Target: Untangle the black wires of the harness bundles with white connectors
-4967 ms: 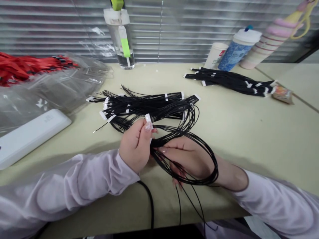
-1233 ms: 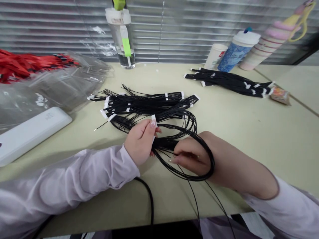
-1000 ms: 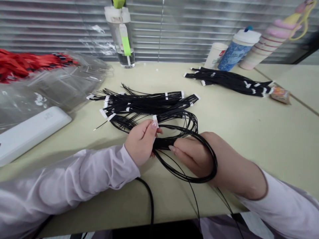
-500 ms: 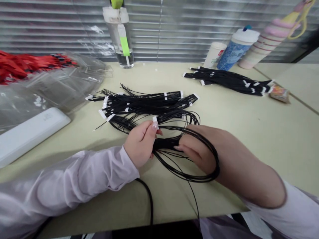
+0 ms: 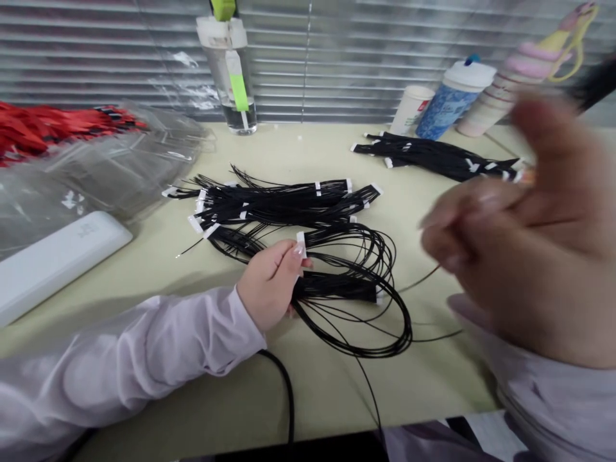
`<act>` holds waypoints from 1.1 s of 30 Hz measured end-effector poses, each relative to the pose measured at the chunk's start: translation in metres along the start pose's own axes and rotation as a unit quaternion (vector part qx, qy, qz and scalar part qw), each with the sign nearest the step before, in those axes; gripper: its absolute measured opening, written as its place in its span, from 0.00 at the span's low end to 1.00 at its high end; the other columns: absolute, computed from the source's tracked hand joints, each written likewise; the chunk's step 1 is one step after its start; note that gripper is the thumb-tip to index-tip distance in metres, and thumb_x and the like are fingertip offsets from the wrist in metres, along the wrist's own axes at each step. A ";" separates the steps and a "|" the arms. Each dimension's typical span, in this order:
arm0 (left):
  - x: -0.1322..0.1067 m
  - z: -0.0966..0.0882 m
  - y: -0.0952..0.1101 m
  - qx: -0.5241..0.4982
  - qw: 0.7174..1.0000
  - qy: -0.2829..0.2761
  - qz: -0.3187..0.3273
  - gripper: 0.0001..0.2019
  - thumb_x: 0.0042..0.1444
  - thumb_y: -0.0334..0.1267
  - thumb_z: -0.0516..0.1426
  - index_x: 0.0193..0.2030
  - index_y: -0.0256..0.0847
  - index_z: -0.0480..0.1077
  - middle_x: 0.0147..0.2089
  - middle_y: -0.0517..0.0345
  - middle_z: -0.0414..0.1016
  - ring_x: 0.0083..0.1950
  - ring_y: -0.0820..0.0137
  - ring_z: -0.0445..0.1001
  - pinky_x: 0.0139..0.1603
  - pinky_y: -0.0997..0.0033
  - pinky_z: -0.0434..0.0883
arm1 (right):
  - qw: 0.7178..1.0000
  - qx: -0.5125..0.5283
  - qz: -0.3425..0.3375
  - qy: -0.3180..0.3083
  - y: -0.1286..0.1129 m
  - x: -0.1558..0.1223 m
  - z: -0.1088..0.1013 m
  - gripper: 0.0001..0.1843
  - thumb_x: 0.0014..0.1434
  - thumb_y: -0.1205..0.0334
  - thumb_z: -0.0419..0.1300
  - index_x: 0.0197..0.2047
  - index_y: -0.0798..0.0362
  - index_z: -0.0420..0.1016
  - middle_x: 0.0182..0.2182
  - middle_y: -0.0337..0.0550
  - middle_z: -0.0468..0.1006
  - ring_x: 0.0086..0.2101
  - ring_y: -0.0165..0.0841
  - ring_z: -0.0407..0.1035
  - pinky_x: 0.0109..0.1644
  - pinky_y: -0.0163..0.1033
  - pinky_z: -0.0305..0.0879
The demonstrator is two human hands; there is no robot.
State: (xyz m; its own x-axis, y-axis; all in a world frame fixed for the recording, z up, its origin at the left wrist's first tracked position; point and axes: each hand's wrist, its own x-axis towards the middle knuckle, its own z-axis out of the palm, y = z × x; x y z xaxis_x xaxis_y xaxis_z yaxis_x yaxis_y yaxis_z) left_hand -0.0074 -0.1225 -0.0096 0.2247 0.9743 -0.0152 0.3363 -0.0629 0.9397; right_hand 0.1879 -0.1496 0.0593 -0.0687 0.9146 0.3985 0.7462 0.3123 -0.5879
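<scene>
Left hand (image 5: 272,282) clamped round looped black wire bundle (image 5: 337,285) over desk (image 5: 332,391), thumb against white connector (image 5: 301,245) — likely keeping strands gathered. Right hand (image 5: 524,256) raised, blurred, fingers curled — whether gripping thin wire (image 5: 437,338), cannot tell.

Slatted blinds (image 5: 366,58) behind pale table (image 5: 206,401)
</scene>
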 end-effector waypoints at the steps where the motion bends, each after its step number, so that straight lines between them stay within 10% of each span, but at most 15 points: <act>1: -0.001 0.000 0.000 0.004 1.000 -0.003 0.004 0.18 0.59 0.47 0.44 0.28 0.38 0.65 0.25 0.62 0.64 0.12 0.82 0.59 0.06 0.83 0.57 | 0.999 0.050 -0.005 -0.011 0.000 -0.001 0.006 0.15 0.63 0.65 0.44 0.53 0.43 0.56 0.29 0.38 0.73 0.27 0.28 0.67 0.26 0.34 0.60; 5: -0.004 -0.002 0.000 0.032 0.998 -0.005 0.044 0.18 0.60 0.47 0.44 0.28 0.38 0.64 0.23 0.63 0.63 0.12 0.83 0.58 0.07 0.84 0.56 | 0.993 0.052 -0.060 -0.082 0.000 -0.002 0.029 0.05 0.56 0.67 0.55 0.30 0.52 0.71 0.29 0.36 0.73 0.30 0.24 0.66 0.33 0.30 0.62; 33: -0.007 -0.003 0.003 0.116 0.985 -0.016 0.129 0.15 0.60 0.40 0.43 0.28 0.38 0.64 0.21 0.64 0.65 0.18 0.78 0.62 0.21 0.78 0.62 | 0.987 -0.040 -0.087 -0.129 -0.004 0.000 0.039 0.11 0.58 0.67 0.50 0.26 0.57 0.69 0.23 0.36 0.67 0.26 0.23 0.58 0.30 0.31 0.53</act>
State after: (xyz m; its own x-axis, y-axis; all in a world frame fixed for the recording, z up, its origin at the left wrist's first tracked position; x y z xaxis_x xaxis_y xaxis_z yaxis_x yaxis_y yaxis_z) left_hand -0.0109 -0.1284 -0.0059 0.3575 0.9125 0.1986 0.4629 -0.3579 0.8109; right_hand 0.1588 -0.1406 0.0339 -0.3594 0.8869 0.2902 0.7574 0.4589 -0.4644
